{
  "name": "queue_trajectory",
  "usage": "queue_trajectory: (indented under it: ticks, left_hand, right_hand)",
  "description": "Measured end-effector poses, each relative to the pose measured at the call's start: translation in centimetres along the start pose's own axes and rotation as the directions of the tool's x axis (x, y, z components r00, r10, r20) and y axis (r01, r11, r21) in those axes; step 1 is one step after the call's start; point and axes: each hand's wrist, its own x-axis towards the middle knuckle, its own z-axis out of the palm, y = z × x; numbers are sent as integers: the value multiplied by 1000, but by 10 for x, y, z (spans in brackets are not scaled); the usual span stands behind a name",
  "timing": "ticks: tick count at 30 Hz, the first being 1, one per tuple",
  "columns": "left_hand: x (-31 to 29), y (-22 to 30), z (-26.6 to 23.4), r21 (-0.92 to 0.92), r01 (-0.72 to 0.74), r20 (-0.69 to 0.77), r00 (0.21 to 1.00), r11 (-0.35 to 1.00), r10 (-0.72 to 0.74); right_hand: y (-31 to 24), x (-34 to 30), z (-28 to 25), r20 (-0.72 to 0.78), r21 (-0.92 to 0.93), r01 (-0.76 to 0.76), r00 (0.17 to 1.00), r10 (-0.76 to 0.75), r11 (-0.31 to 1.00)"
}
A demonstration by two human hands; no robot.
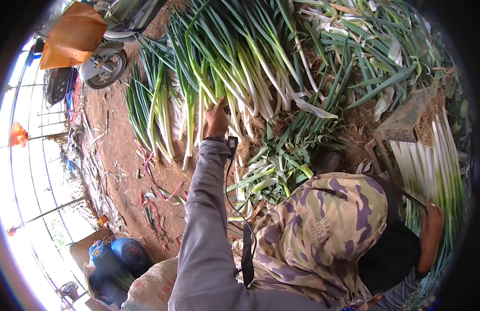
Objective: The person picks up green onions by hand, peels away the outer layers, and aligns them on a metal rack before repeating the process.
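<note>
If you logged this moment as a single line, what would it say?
left hand: reaching into leek pile | right hand: resting on trimmed leeks | ground: dirt, scattered leaf scraps

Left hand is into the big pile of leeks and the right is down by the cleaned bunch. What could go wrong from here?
1. The left hand reaches at full stretch into the heaped leeks; pulling one from low down could drag neighbouring stalks onto the dirt.
2. A black cable hangs from the left wrist near the leaf trimmings and could snag.
3. The right hand rests on the trimmed leeks outside the reach; leaning on them may bruise them.
</note>
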Motion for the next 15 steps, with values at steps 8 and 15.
queue_trajectory:
  ticks: [8, 15]
  left_hand:
    - [4, -32, 46, 75, -32, 18, 999, 997, 31]
    - [68, 45, -72, 275, -382, -198, 876, 882, 440]
  right_hand:
    - [-4, 0, 2, 41, -10, -33, 999, 33, 999]
    - [-5, 16, 10, -15, 76, 32, 999, -31, 997]
